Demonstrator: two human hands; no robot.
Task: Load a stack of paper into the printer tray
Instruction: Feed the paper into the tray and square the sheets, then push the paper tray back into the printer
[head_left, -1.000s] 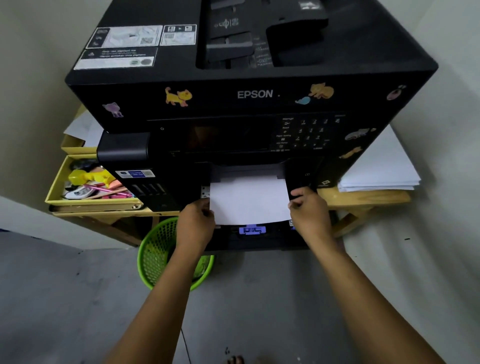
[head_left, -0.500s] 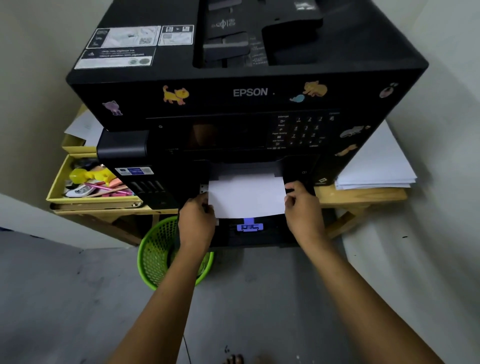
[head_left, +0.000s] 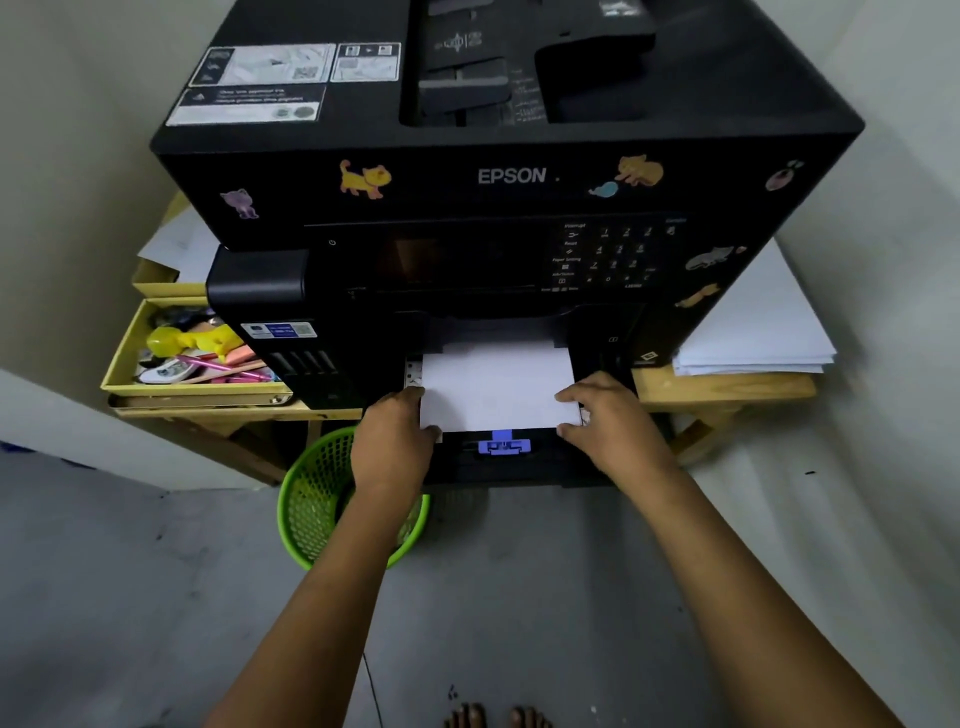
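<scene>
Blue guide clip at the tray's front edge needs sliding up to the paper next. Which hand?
Right, narrowly. The blue clip sits just below the paper, nearer the right hand, whose fingers only rest on the stack's corner. The left hand grips the opposite edge and can steady it.

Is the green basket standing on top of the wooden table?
No, the green basket stands on the grey floor, below the front edge of the wooden table.

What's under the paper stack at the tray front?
The paper lies in the black tray, held at its near corners by left hand and right hand. A blue guide shows in front; the tray floor beneath is covered.
</scene>
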